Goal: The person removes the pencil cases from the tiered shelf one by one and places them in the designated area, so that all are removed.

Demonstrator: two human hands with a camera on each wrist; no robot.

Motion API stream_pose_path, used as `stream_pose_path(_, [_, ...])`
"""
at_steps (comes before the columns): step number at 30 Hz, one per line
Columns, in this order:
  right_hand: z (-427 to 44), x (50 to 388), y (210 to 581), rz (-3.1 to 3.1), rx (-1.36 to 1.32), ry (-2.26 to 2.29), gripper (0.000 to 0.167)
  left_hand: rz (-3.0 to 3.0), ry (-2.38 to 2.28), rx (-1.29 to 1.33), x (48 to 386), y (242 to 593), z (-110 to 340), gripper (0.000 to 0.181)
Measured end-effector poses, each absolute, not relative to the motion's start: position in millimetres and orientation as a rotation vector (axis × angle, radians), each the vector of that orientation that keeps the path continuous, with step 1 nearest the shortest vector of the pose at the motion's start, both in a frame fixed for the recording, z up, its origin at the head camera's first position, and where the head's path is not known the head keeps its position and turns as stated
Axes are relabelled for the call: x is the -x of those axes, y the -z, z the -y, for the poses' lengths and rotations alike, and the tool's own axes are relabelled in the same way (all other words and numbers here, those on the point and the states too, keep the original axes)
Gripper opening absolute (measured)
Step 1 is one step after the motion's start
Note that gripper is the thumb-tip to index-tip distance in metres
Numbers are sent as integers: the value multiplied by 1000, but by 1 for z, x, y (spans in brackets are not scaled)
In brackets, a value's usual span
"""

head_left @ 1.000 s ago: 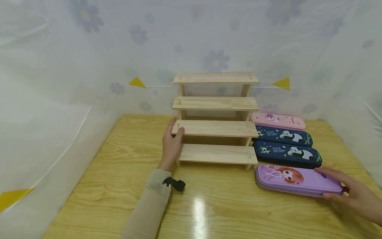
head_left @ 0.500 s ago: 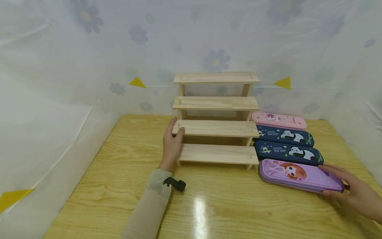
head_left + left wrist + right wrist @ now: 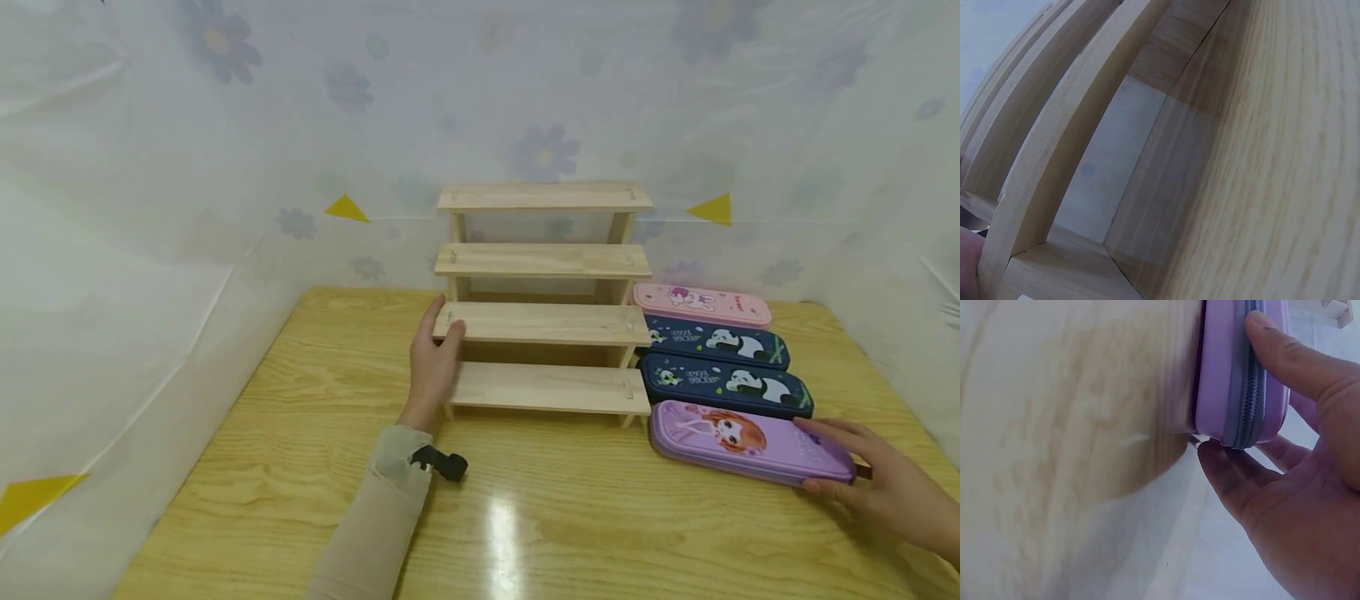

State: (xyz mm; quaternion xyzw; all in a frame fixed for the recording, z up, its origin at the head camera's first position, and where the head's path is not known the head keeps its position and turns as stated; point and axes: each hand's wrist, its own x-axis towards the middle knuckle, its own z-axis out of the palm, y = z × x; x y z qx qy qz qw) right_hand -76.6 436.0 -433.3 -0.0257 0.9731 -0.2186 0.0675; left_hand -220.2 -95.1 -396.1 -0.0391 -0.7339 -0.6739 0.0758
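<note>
A stepped wooden display rack (image 3: 551, 321) with several bare tiers stands at the table's middle. My left hand (image 3: 432, 364) grips the left end of its second tier from the bottom, thumb on top of the board. In the left wrist view, the bottom board (image 3: 1054, 150) and its end support are close up. At the right, a purple zippered pencil case (image 3: 731, 433) with a red-haired girl printed on it lies flat. My right hand (image 3: 888, 479) holds its right end, thumb along the near zipper (image 3: 1249, 394) side, fingers on the far side and beneath the end.
Behind the purple case lie two navy panda pencil cases (image 3: 723, 386) and a pink rabbit pencil case (image 3: 701, 305), lined up beside the rack. White flowered sheeting (image 3: 480, 100) encloses the wood-grain table (image 3: 300, 500) at back and sides.
The purple pencil case has slid back and slightly right, up against the nearer navy case, with my right hand on it. My left hand has stayed on the rack.
</note>
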Motion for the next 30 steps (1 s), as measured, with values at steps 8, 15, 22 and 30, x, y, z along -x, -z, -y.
stream_pose_path(8, [-439, 80, 434, -2917, 84, 655, 91, 2194, 2023, 109, 220, 396, 95, 54])
stream_pose_path(15, [-440, 80, 434, -2926, 83, 625, 94, 2207, 2017, 108, 223, 397, 95, 54])
stream_pose_path(22, [-433, 77, 427, -3133, 186, 760, 76, 2187, 2027, 102, 242, 428, 97, 56])
stream_pose_path(30, [-415, 81, 418, -3288, 226, 971, 63, 2188, 1957, 120, 244, 432, 97, 56])
